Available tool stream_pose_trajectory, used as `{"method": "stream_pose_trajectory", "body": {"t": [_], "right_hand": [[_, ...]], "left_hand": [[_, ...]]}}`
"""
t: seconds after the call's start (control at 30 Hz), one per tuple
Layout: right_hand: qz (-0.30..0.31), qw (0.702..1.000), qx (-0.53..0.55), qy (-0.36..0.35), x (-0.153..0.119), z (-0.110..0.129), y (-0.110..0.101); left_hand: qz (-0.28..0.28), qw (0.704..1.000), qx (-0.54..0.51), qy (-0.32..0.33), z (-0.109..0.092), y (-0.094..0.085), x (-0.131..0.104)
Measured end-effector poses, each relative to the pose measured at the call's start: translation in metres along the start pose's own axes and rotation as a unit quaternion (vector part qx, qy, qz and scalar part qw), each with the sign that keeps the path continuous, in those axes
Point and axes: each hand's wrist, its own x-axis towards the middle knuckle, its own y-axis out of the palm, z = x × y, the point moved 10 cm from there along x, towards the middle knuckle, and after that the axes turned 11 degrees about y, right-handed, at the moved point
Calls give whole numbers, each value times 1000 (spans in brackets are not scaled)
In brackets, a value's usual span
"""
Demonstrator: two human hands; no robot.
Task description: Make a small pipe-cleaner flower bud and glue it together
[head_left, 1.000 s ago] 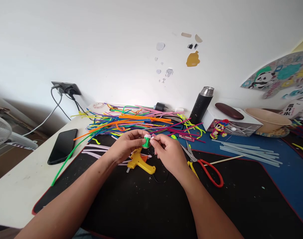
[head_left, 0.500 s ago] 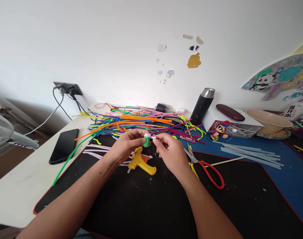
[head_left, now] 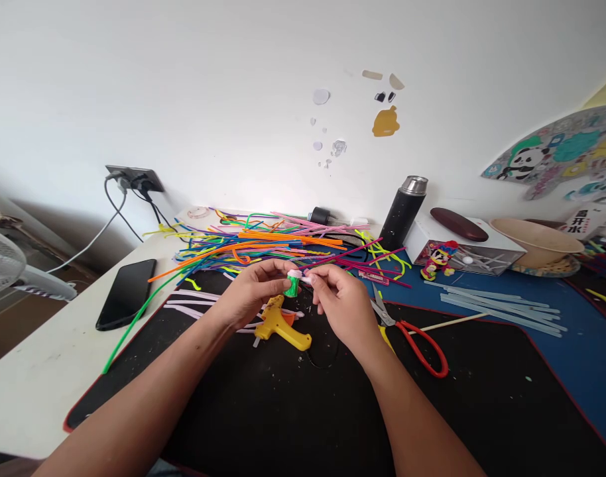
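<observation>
Between thumb and fingers, my left hand (head_left: 256, 288) grips a small green pipe-cleaner piece (head_left: 292, 285) with a pale pink band round its top. A short pale pink pipe cleaner (head_left: 305, 279) runs from that band to my right hand (head_left: 335, 291), whose thumb and forefinger pinch its end. Just below the hands a yellow glue gun (head_left: 286, 329) lies on the black mat (head_left: 283, 411). Several pale pink pipe cleaners (head_left: 188, 303) lie left of it, partly behind my left hand. Red-handled scissors (head_left: 422, 344) rest open to the right of my right hand.
Many coloured pipe cleaners (head_left: 263, 238) are heaped along the wall. A phone (head_left: 125, 293) lies at left. At right are a black flask (head_left: 404, 211), a small pipe-cleaner figure (head_left: 439, 260), clear glue sticks (head_left: 502, 308) and a beige bowl (head_left: 536, 236). A thin wooden stick (head_left: 452, 323) lies behind the scissors.
The green piece has tilted slightly between my fingers, and its pink top shows more clearly. Both hands stay nearly in place; the whole view has shifted a little.
</observation>
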Motion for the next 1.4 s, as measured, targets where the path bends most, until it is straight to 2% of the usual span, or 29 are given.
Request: {"method": "stream_pose_trajectory", "body": {"t": [0.13,0.5,0.73,0.97,1.4], "right_hand": [[20,999,40,22,1,-3,2],[49,998,36,29,-1,-5,10],[54,998,27,28,0,-3,11],[55,997,42,39,0,-7,13],[73,993,63,61,-1,-11,18]], "left_hand": [[6,1000,-3,4,-2,3,-1],[-13,999,-42,-17,5,-2,0],[-8,999,15,38,-8,3,0],[-6,999,0,38,-4,6,-1],[33,995,61,75,-9,14,-4]]}}
